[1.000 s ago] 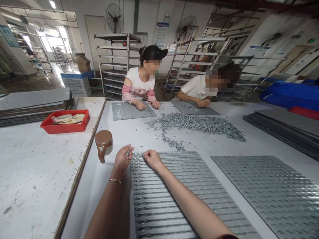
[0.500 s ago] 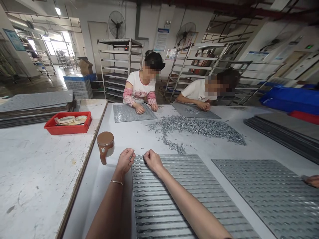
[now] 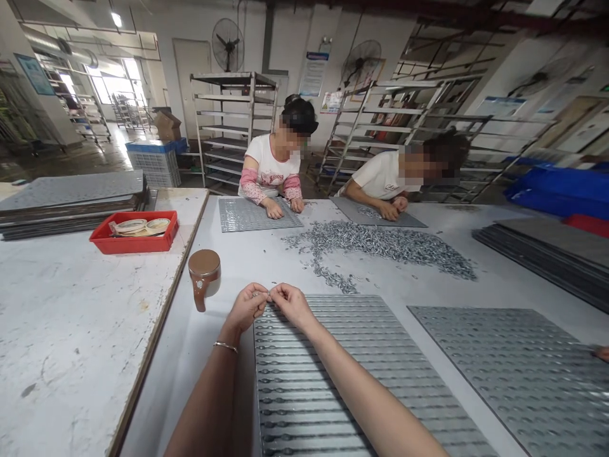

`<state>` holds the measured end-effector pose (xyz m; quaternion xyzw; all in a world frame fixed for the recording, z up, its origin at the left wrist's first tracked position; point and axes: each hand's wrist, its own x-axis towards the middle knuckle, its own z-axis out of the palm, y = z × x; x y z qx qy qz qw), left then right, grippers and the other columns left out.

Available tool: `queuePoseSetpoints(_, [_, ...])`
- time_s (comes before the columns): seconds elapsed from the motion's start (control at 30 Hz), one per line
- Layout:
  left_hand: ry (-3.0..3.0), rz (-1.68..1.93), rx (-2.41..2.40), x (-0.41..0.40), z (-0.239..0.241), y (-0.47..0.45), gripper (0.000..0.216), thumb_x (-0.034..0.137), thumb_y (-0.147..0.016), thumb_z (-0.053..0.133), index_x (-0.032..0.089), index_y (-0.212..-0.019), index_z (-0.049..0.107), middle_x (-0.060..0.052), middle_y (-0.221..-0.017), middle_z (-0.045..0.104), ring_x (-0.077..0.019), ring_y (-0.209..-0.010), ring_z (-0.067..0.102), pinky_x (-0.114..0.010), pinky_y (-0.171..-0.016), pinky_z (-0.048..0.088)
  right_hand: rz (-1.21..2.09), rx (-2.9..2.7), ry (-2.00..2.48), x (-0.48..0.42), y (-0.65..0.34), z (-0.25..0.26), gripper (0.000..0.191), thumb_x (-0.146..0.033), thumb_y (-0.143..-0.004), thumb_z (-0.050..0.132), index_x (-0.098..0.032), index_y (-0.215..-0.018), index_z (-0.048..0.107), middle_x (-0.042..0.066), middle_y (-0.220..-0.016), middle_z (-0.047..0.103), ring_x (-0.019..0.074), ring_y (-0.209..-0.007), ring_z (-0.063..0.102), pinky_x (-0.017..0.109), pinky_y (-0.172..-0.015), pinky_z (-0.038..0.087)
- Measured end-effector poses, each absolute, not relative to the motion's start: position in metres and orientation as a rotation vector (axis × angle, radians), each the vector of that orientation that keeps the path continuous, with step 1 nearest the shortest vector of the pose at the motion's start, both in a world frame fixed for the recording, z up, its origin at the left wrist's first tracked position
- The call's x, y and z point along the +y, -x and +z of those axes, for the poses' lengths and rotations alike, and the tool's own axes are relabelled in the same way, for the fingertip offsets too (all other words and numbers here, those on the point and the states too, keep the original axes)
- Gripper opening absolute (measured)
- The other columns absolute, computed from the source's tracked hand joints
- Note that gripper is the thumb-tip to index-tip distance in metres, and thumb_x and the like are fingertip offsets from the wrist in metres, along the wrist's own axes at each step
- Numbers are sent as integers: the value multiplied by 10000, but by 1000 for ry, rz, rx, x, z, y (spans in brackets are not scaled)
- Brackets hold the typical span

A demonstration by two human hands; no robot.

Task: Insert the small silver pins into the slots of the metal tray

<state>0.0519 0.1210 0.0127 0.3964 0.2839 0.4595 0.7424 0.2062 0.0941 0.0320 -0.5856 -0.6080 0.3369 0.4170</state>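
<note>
My left hand (image 3: pixel 249 307) and my right hand (image 3: pixel 291 306) meet over the far left corner of a grey ribbed board (image 3: pixel 342 355). Both are closed, thumb against fingers, with their tips touching or nearly so. Something tiny and grey shows where the fingertips come together; its shape is too small to make out. Small oval grey pieces (image 3: pixel 278 400) sit along the left side of the ridges. A large heap of similar loose grey pieces (image 3: pixel 380 247) lies beyond the board. Left of my left hand stands a brown lidded mug (image 3: pixel 204 270).
Two co-workers (image 3: pixel 273 162) (image 3: pixel 380 178) bend over their own boards across the table. At right lies another studded grey board (image 3: pixel 514 362), with a person's hand (image 3: pixel 602 353) at its edge. Dark boards (image 3: pixel 547 254) are stacked behind it. A red tray (image 3: pixel 136 241) stands on the left table.
My two hands have come together at the board's far left corner; the left moved right and the right moved slightly left. The view has shifted a little.
</note>
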Motion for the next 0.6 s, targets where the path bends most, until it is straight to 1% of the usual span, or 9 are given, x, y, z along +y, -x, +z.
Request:
queuePoseSetpoints(0.1, [-905, 976, 652, 121, 12, -54, 332, 339, -677, 866, 156, -814, 626, -7, -656, 654, -28, -412, 323, -189, -394, 168, 880, -1557, 1498, 96, -217, 29, 338, -469, -849, 541, -162, -805, 676, -15, -617, 612, 121, -537, 485, 224, -530, 379])
queuePoseSetpoints(0.2, [-841, 1010, 691, 125, 9, -54, 324, 346, -678, 859, 145, -822, 650, -31, -707, 676, -36, -432, 358, -191, -398, 188, 814, -1565, 1589, 98, -228, 23, 268, -398, -841, 534, -169, -777, 659, -13, -634, 611, 128, -572, 497, 225, -557, 367])
queuePoseSetpoints(0.3, [-758, 1097, 713, 130, 5, -52, 350, 344, -677, 837, 142, -898, 656, -56, -789, 697, -66, -524, 469, -190, -446, 293, 725, -1599, 1697, 96, -234, 15, 196, -301, -824, 532, -181, -710, 638, -3, -638, 620, 145, -611, 530, 237, -602, 359])
queuePoseSetpoints(0.37, [-725, 1128, 719, 133, 2, -51, 397, 340, -658, 843, 134, -937, 651, -69, -806, 704, -82, -573, 509, -198, -482, 342, 698, -1654, 1745, 94, -233, 10, 185, -258, -826, 538, -185, -692, 644, 3, -643, 636, 152, -625, 551, 241, -621, 353])
queuePoseSetpoints(0.5, [-720, 1124, 723, 133, -3, -52, 489, 434, -646, 863, 138, -950, 621, -85, -774, 715, -87, -534, 485, -201, -451, 301, 645, -1760, 1805, 95, -227, 5, 175, -173, -835, 554, -189, -711, 676, 25, -700, 691, 162, -681, 592, 243, -667, 351])
queuePoseSetpoints(0.6, [-747, 1111, 725, 131, -4, -55, 491, 503, -654, 861, 165, -881, 588, -69, -743, 707, -78, -490, 453, -195, -417, 245, 600, -1789, 1849, 99, -224, 4, 169, -127, -825, 572, -187, -710, 680, 42, -717, 706, 173, -707, 609, 248, -687, 348])
